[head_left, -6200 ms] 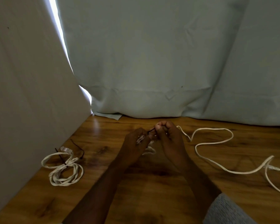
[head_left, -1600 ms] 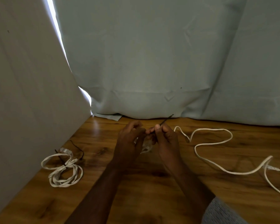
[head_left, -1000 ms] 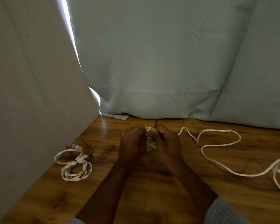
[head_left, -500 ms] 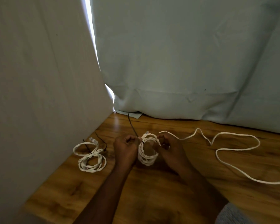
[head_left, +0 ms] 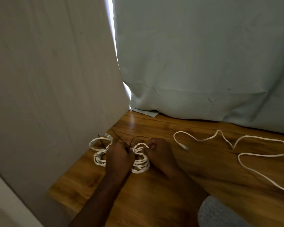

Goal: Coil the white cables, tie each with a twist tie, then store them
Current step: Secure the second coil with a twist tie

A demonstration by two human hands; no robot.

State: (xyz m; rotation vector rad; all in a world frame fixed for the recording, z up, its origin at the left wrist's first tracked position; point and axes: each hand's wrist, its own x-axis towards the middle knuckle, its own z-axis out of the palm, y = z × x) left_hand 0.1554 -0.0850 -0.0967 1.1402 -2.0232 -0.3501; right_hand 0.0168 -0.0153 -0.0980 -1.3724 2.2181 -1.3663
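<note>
The left hand [head_left: 119,155] is clenched into a fist on the left edge of a small white cable coil [head_left: 140,158], pinching the dark twist tie [head_left: 134,139] there; the tie's two thin ends rise from the knuckles and splay up and away from the person. The right hand [head_left: 160,153] is curled closed on the coil's upper right edge, its fingers [head_left: 150,145] hooked through the loops. The coil lies between the two hands on the wooden desk [head_left: 170,194], its long axis running toward and away from the person, the loops stacked roughly flat. Just to the left, partly hidden behind the left hand, lies a second coiled white cable [head_left: 99,154] with its own dark tie [head_left: 101,142] sticking up, close to the pale panel [head_left: 47,87] that stands along the desk's left side. To the right, well apart from the hands, a loose white cable [head_left: 246,154] snakes across the desk, its connector end [head_left: 184,146] pointing back toward the right hand. A pale blue-grey curtain [head_left: 203,63] hangs behind the desk, and a grey knitted sleeve [head_left: 220,213] shows at the lower right.
</note>
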